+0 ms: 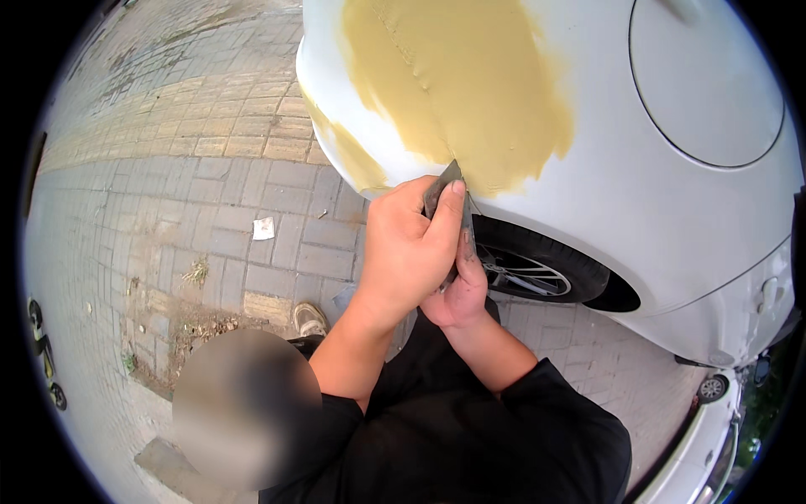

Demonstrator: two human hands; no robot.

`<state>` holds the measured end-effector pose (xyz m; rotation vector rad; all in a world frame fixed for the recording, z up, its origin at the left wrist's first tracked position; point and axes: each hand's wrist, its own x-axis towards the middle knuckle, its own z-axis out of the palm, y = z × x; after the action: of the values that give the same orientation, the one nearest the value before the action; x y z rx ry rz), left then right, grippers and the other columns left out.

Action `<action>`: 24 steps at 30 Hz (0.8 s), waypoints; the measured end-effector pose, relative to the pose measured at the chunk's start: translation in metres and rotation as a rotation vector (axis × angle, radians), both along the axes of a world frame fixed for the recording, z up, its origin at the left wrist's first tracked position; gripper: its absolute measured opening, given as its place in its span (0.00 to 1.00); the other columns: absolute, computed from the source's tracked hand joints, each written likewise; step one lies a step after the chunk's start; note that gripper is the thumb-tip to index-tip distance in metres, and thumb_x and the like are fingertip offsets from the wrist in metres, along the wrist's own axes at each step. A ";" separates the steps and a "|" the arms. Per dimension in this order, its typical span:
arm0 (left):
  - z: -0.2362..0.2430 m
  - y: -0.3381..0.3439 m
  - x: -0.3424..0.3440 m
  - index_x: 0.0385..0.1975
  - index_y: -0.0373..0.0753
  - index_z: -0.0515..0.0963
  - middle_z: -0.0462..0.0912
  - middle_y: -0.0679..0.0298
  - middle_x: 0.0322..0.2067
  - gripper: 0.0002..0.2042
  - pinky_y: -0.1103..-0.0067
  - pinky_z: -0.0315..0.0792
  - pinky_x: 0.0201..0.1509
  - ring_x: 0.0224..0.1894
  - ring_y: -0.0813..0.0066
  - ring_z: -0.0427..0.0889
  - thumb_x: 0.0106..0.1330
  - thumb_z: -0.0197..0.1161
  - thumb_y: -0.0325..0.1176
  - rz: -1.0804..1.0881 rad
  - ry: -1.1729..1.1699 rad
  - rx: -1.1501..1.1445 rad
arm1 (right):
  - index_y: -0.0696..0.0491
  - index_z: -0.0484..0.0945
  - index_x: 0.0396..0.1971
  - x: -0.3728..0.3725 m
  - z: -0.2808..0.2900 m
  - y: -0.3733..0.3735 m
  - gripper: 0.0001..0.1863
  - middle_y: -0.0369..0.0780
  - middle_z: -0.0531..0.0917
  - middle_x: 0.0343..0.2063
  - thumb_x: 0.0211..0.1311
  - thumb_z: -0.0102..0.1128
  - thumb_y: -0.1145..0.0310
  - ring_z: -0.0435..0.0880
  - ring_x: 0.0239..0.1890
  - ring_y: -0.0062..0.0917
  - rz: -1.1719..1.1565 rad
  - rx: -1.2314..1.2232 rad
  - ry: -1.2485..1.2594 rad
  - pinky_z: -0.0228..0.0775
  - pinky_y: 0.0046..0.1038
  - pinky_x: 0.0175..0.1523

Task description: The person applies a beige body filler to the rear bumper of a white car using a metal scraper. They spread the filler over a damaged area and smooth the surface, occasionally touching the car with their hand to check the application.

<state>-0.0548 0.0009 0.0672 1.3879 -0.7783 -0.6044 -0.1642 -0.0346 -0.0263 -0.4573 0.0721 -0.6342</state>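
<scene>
A dark grey putty spreader [441,183] is pinched in my left hand [407,248], its pointed corner up against the lower edge of a tan filler patch [495,92] on a white car's rear side [600,126]. The thumb lies along the spreader. Just below and to the right, my right hand [463,294] is closed, palm turned up, with smudged fingers. Beside those fingers shows a narrow grey flat edge [468,220]; whether it is a second tool, I cannot tell. My left hand hides much of both. A ridge runs through the filler's upper part.
The car's rear wheel [537,269] sits right beside my hands, under the arch. A round fuel flap [705,80] is at upper right. Grey paving [227,193] spreads leftward with a white scrap [264,228] on it. Another white car [701,437] stands at lower right.
</scene>
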 end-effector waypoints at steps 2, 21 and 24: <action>-0.002 0.000 0.003 0.33 0.26 0.81 0.76 0.70 0.18 0.14 0.80 0.65 0.26 0.23 0.85 0.69 0.74 0.64 0.34 0.032 -0.088 0.019 | 0.49 0.75 0.61 0.013 0.009 0.016 0.20 0.34 0.83 0.46 0.82 0.49 0.52 0.80 0.42 0.19 -0.121 0.082 0.106 0.71 0.23 0.41; 0.058 -0.022 0.059 0.44 0.23 0.85 0.89 0.56 0.37 0.12 0.79 0.80 0.42 0.35 0.75 0.86 0.69 0.64 0.28 -0.322 0.049 0.273 | 0.47 0.71 0.65 0.082 0.062 0.068 0.22 0.33 0.77 0.61 0.83 0.46 0.49 0.74 0.60 0.23 -0.380 0.317 -0.007 0.65 0.34 0.61; 0.060 -0.027 0.075 0.47 0.22 0.83 0.89 0.53 0.37 0.14 0.77 0.83 0.40 0.35 0.72 0.88 0.70 0.64 0.28 -0.404 0.090 0.446 | 0.47 0.71 0.62 0.084 0.059 0.068 0.21 0.34 0.77 0.60 0.82 0.47 0.48 0.75 0.57 0.26 -0.341 0.186 -0.090 0.66 0.35 0.57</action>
<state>0.0204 -0.0262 0.1274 1.6015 -0.8923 -1.2044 -0.0805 0.0336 0.0324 -0.2368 0.1244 -0.9732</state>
